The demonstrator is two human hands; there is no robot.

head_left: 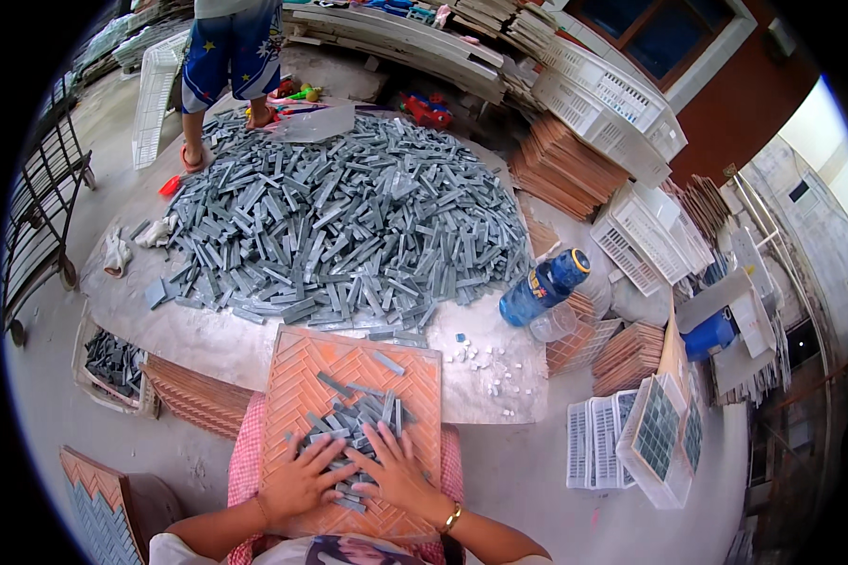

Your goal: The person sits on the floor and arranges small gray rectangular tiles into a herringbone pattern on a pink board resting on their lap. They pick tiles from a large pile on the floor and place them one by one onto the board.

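Observation:
An orange herringbone-patterned mould board (287,377) lies across my lap, its far end by the table's edge. On its middle sits a loose heap of small grey tile strips (360,411). My left hand (303,477) rests over the near left of the heap, fingers spread. Over the near right part lies my right hand (398,474), also spread, with a gold-coloured bracelet at the wrist. The fingertips of both hands nearly meet and touch strips; some strips are hidden under the palms. Neither hand grips anything.
Beyond the board a big pile of grey strips (349,217) covers the table (198,334). A blue bottle (544,287) and a clear cup (554,323) stand at right. Stacked orange boards (565,165) and white crates (645,235) line the right. A person (231,61) stands behind the pile.

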